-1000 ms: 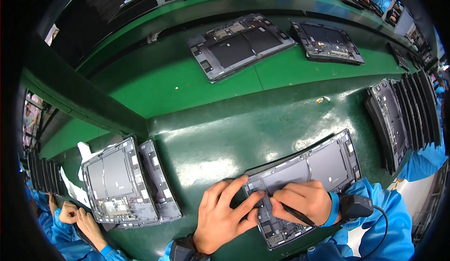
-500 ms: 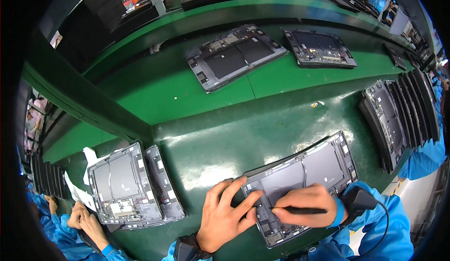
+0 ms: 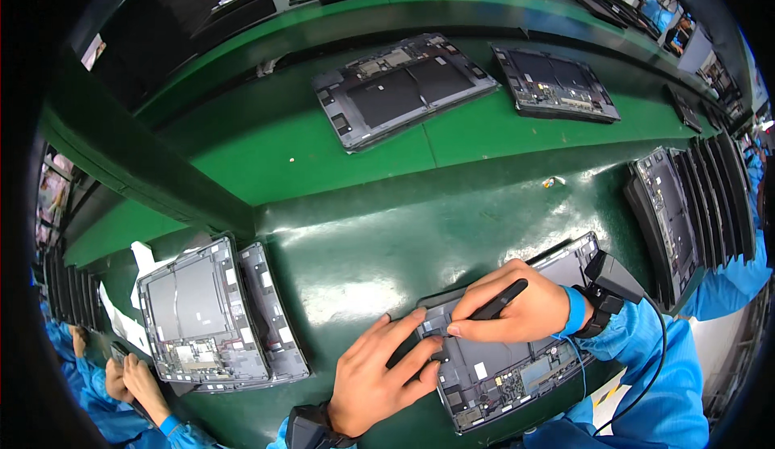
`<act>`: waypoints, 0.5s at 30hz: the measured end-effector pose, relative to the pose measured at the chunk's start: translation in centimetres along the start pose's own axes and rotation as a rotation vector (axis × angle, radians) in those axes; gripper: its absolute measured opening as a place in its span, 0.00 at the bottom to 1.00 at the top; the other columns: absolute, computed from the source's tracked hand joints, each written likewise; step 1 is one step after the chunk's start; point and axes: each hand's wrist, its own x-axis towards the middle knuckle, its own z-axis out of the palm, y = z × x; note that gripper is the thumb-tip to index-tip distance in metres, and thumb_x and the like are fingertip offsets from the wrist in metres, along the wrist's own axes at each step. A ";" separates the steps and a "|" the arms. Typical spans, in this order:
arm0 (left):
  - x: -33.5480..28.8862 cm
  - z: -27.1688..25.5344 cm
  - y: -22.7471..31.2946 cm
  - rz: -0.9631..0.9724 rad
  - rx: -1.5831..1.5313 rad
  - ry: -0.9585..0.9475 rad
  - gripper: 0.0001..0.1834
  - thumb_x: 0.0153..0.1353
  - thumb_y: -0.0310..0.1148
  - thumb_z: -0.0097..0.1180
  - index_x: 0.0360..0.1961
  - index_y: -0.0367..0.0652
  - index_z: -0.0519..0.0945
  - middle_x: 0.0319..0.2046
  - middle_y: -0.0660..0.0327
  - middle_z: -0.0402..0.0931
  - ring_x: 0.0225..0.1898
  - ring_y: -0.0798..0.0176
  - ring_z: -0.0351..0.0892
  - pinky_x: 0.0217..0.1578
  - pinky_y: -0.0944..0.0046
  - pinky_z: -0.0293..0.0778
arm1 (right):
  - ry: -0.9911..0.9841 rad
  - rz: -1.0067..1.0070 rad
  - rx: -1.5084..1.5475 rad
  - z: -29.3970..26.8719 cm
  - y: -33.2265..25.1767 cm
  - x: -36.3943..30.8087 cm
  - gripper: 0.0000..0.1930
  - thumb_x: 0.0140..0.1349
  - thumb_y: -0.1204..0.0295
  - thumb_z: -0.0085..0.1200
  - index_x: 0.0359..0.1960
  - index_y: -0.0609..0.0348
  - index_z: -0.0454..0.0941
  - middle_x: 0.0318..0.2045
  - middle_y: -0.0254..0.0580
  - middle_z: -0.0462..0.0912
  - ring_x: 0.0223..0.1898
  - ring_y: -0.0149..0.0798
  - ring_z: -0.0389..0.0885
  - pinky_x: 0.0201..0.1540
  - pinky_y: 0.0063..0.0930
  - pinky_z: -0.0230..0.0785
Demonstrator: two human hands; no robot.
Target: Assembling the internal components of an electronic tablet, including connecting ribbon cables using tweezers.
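Note:
An opened tablet, its circuit board and flat batteries bare, lies in front of me. My left hand rests on its left edge, fingers spread. My right hand is over the tablet's far left part, pinching a slim black pen-like tool; its tip is hidden by my fingers. Each of my wrists carries a black device, and a blue band circles the right one.
Opened tablets lie stacked at left, beside another person's hands. Two tablet bodies lie on the raised green shelf. At right stands a row of upright tablet shells. A green post rises at left.
My right hand has moved away from me and slightly left, and the black tool has tipped more upright. More of the near circuit board shows now. My left hand stays on the edge.

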 end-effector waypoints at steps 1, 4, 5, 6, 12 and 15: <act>-0.1 0.1 -0.1 -0.011 -0.031 0.016 0.18 0.46 0.34 0.71 0.41 0.49 0.87 0.54 0.53 0.79 0.48 0.48 0.83 0.54 0.48 0.80 | 0.000 -0.052 -0.038 0.1 0.1 0.1 0.06 0.61 0.73 0.64 0.29 0.61 0.83 0.20 0.40 0.80 0.19 0.39 0.76 0.23 0.30 0.66; 0.0 0.1 -0.1 -0.020 -0.060 0.037 0.17 0.46 0.33 0.72 0.40 0.46 0.87 0.53 0.52 0.80 0.47 0.48 0.84 0.54 0.47 0.80 | 0.013 -0.079 -0.053 0.1 0.0 0.1 0.05 0.60 0.73 0.64 0.28 0.61 0.82 0.21 0.42 0.80 0.20 0.43 0.77 0.24 0.32 0.68; 0.0 0.1 0.0 -0.014 -0.060 0.041 0.17 0.45 0.32 0.72 0.39 0.44 0.86 0.52 0.52 0.80 0.47 0.47 0.84 0.54 0.48 0.80 | 0.014 -0.079 -0.052 0.1 0.0 0.1 0.05 0.60 0.73 0.64 0.28 0.61 0.82 0.21 0.42 0.80 0.20 0.43 0.77 0.24 0.32 0.68; 0.1 0.1 0.0 -0.013 -0.060 0.040 0.17 0.45 0.32 0.72 0.39 0.44 0.86 0.52 0.52 0.80 0.47 0.47 0.84 0.54 0.48 0.80 | 0.019 -0.094 -0.039 0.1 0.1 0.0 0.05 0.60 0.74 0.64 0.29 0.61 0.82 0.21 0.42 0.80 0.20 0.44 0.78 0.24 0.33 0.68; 0.0 0.1 0.3 -0.003 -0.026 0.051 0.17 0.45 0.31 0.71 0.40 0.47 0.87 0.53 0.53 0.79 0.47 0.47 0.82 0.50 0.51 0.81 | 0.048 -0.130 -0.060 0.3 0.1 -0.8 0.04 0.59 0.75 0.64 0.30 0.62 0.81 0.23 0.44 0.81 0.20 0.45 0.78 0.24 0.33 0.69; 0.0 0.1 0.4 0.001 0.004 0.052 0.18 0.44 0.30 0.70 0.41 0.49 0.87 0.53 0.55 0.79 0.47 0.48 0.81 0.48 0.53 0.81 | 0.049 -0.139 -0.071 0.5 0.1 -1.1 0.04 0.59 0.76 0.64 0.30 0.62 0.81 0.23 0.44 0.80 0.20 0.46 0.78 0.24 0.33 0.69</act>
